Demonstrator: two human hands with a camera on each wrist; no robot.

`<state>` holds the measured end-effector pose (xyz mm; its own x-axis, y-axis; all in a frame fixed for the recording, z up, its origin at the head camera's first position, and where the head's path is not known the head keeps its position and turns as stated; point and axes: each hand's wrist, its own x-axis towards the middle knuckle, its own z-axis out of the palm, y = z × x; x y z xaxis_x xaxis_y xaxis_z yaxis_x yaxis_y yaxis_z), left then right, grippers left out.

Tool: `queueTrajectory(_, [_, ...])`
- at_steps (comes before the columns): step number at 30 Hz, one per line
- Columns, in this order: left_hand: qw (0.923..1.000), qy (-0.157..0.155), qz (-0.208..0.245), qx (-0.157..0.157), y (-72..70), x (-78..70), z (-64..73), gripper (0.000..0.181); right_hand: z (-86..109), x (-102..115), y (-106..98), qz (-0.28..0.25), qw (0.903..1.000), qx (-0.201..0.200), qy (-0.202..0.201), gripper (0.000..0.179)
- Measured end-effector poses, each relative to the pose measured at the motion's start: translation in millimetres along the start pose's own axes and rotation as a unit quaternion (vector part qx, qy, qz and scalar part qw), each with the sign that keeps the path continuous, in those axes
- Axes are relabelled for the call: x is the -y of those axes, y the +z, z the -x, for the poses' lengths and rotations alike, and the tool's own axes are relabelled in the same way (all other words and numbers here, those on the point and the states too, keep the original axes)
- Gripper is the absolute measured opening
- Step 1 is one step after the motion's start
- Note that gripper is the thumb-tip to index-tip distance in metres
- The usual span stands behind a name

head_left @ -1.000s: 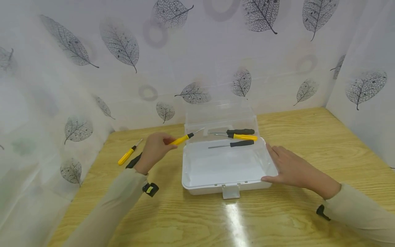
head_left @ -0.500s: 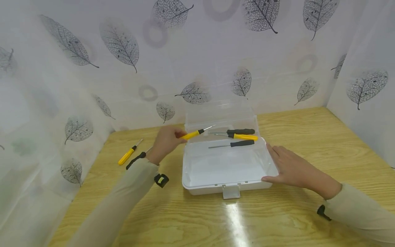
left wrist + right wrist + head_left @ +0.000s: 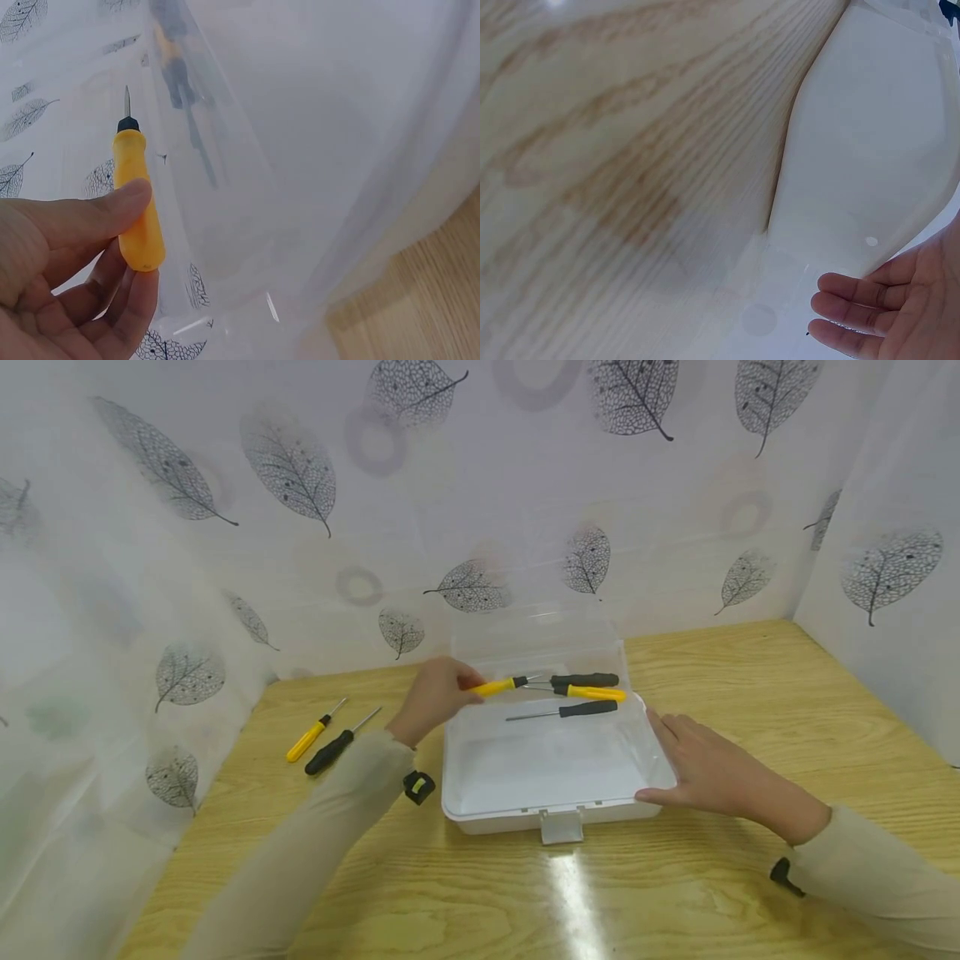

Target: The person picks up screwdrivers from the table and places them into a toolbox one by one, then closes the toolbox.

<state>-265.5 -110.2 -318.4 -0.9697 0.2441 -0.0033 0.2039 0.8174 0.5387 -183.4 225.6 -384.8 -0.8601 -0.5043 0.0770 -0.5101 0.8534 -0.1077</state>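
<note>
My left hand [image 3: 438, 695] pinches a yellow screwdriver [image 3: 497, 687] by its handle above the back left of an open white plastic box [image 3: 498, 817]. In the left wrist view, thumb and fingers hold the lower part of that handle, with the metal tip pointing away. Towards the back of the box lie a black screwdriver [image 3: 587, 680], a yellow-handled screwdriver [image 3: 596, 693] and another black screwdriver [image 3: 588, 708]. My right hand [image 3: 708, 768] rests against the box's right side, thumb at the front corner. The right wrist view shows its fingers [image 3: 851, 315] extended beside the box wall.
A yellow screwdriver [image 3: 306, 740] and a black screwdriver [image 3: 330, 753] lie on the wooden table [image 3: 420, 893] at the left. The clear lid [image 3: 536, 635] stands raised behind the box. Leaf-patterned white sheeting [image 3: 510, 485] encloses the table's back and sides.
My left hand has carried the yellow screwdriver rightward, from beside the box to over its back left. The black screwdriver on the table has come into full view. My right hand stays put.
</note>
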Motion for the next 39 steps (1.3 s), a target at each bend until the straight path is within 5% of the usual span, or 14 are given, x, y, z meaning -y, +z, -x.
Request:
queueTrajectory(13, [0.9983,0.043,0.005,0.038,9.1,-12.0,-7.5,0.021,0.3,0.0,-0.9,0.003,1.0000,-0.004,-0.007,0.112])
queueTrajectory(39, [0.9935,0.063,-0.027,0.091,22.0,-22.2,-23.6,0.021,0.1,-0.2,-1.2,0.005,1.0000,0.002,-0.001,0.112])
